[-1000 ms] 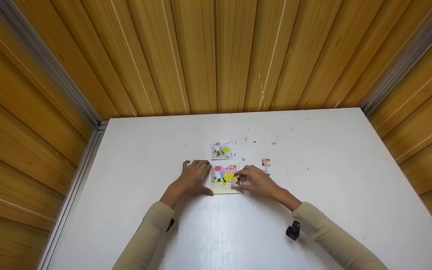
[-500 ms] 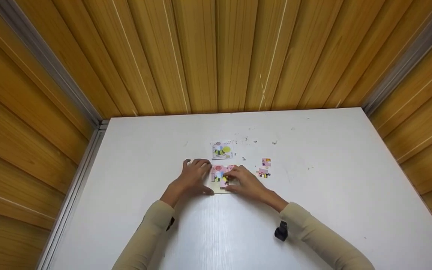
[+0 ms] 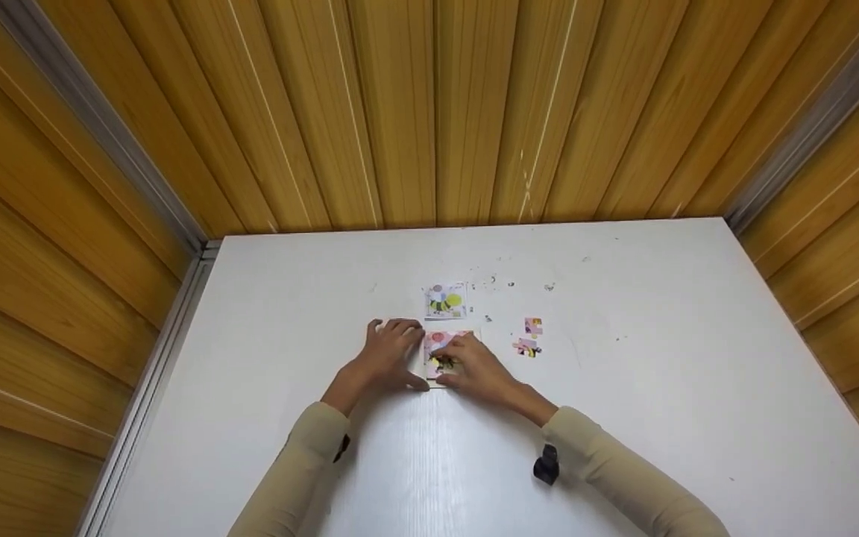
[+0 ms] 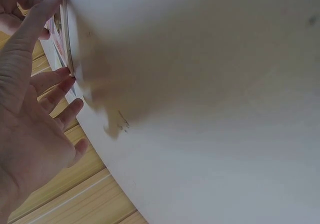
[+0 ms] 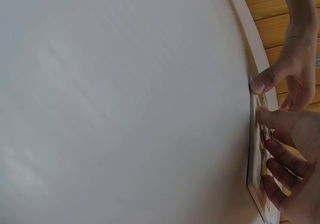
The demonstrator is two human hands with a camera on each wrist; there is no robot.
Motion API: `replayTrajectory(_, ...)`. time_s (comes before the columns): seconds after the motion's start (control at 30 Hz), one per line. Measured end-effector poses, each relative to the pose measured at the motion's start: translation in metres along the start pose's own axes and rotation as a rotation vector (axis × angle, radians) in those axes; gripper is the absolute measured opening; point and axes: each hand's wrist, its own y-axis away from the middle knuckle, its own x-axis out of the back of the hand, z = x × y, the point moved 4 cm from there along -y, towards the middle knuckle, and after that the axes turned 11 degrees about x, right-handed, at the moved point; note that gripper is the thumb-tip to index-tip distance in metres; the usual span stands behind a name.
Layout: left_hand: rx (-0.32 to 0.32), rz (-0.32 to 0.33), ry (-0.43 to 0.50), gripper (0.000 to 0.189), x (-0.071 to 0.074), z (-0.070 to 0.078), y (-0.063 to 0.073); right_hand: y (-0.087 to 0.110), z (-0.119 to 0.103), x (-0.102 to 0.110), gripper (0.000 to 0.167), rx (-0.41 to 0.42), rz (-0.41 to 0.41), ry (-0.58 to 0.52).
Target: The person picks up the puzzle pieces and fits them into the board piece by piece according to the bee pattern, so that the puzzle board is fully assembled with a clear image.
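Note:
A small puzzle board with a pink bee picture lies flat on the white table. My left hand steadies it by the left edge, thumb at the near corner and fingertips at the far corner; the left wrist view shows the other fingers spread. Over the board's near left part, my right hand pinches a puzzle piece with pink, yellow and black on it. The right fingers cover much of the picture, and whether the piece is seated cannot be seen.
Behind the board lies a card with the same bee picture. To the right are loose puzzle pieces, a pink and orange one and a pink, yellow and black one. Wood-panelled walls border the table.
My right hand has carried the puzzle piece leftward across the board to its near left part, uncovering the loose pieces on the right. My left hand stays at the board's edge.

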Motion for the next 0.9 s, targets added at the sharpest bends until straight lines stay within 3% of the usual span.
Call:
replayTrajectory(0.3,0.000,0.010,0.002,0.096,0.0010,0.0013,0.0012,-0.0004,0.0017,-0.0029,0.040,0.006,-0.002,-0.029)
replayTrajectory(0.57,0.005,0.001,-0.006,0.096,-0.0012,-0.0002,-0.0001,-0.0015,0.0023,-0.0031,0.031,0.023,0.047,-0.046)
replayTrajectory(0.9,-0.002,0.006,0.017,0.095,-0.0006,0.0000,0.0010,-0.0073,0.0040,-0.0052,0.021,-0.024,0.065,-0.057)
